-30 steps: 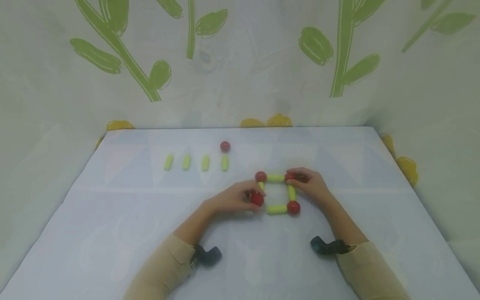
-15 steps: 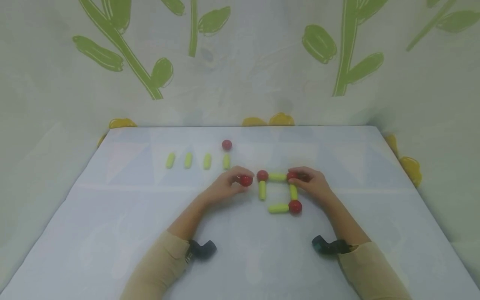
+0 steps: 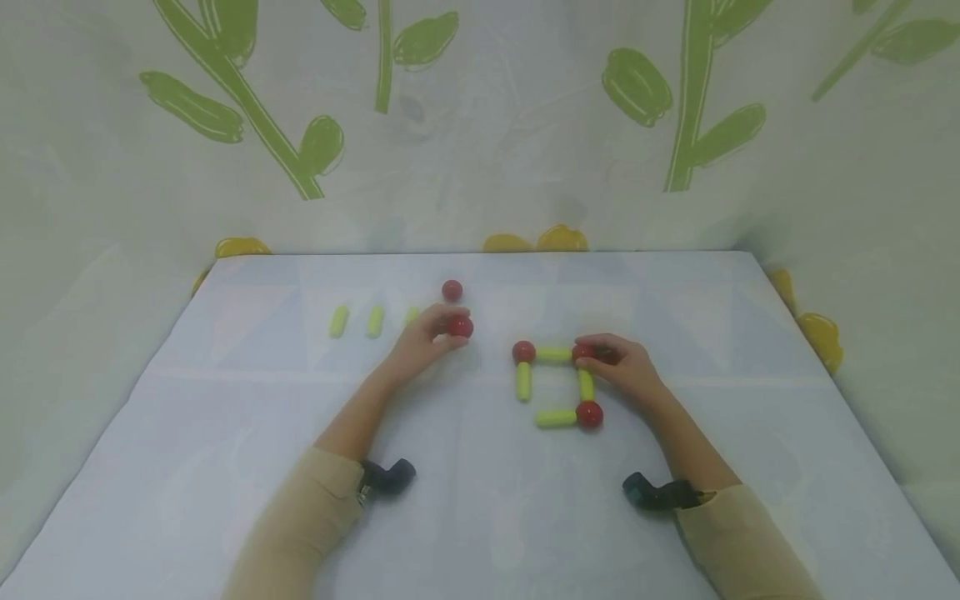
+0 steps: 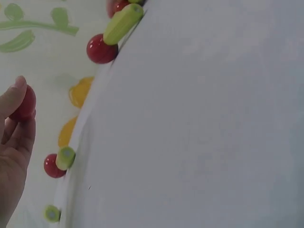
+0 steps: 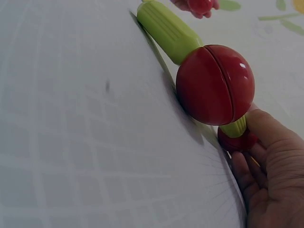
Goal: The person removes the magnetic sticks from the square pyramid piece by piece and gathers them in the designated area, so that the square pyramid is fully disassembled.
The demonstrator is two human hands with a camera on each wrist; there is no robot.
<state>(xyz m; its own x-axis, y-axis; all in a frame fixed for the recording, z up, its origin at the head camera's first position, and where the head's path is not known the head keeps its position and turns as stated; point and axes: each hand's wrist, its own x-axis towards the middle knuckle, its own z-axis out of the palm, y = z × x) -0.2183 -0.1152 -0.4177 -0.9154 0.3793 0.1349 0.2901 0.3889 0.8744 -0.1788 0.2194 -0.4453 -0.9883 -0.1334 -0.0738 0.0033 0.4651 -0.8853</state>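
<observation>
My left hand [image 3: 422,340] pinches a red ball [image 3: 460,327] between thumb and fingers, just in front of a loose red ball [image 3: 452,290]. The held red ball [image 4: 27,103] also shows at the edge of the left wrist view. My right hand [image 3: 621,364] grips the far right red ball [image 3: 581,354] of a frame made of red balls and yellow-green rods. One rod [image 3: 554,354] joins it to the far left ball [image 3: 523,352]. A near right ball [image 5: 213,85] carries a rod [image 5: 168,32] pointing left. The frame's near left corner has no ball.
Loose yellow-green rods stand in a row at the back left, among them the leftmost rod [image 3: 339,322] and its neighbour [image 3: 375,322]. Another rod [image 3: 413,314] is partly covered by the left hand. The white table [image 3: 480,508] ends at a leaf-patterned wall [image 3: 525,150].
My left hand has carried its red ball away from the frame's near left corner, left and back toward the loose pieces. The right hand has stayed on its ball.
</observation>
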